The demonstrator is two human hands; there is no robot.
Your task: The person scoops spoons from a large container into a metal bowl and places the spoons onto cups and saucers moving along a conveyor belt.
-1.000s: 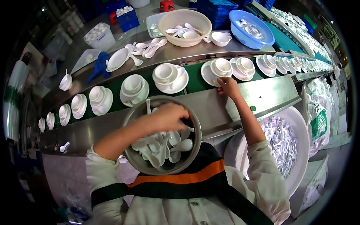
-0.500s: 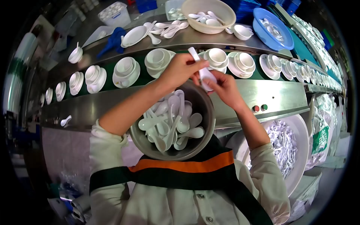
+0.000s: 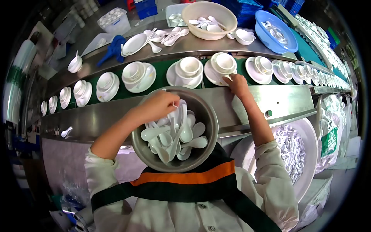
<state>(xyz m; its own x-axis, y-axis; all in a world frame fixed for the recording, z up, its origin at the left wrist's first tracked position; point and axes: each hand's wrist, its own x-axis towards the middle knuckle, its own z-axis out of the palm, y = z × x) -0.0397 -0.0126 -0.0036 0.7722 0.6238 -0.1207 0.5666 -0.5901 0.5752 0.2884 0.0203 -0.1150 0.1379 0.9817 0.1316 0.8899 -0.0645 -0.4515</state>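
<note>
Across the middle of the view runs a steel counter [image 3: 288, 96] with a green belt [image 3: 240, 66] bearing a curved row of white tableware sets, each a plate with smaller pieces stacked on it. Below the counter, at right, stands a white tub [image 3: 313, 135] filled with small glossy packets. At centre, close to the person's body, is a steel bowl [image 3: 212, 127] heaped with white spoons [image 3: 186, 131]. Beyond the belt are a beige basin [image 3: 188, 19] and a blue basin [image 3: 284, 45]. The right hand [image 3: 236, 84] is at the near rim of one white plate [image 3: 210, 75], fingers partly bent; whether they pinch it cannot be told. The left hand [image 3: 164, 103] is over the bowl, fingers curled inward at the spoon handles; whether it grips one cannot be told. Smallest, a lone spoon [image 3: 66, 132] lies at far left on the counter.
</note>
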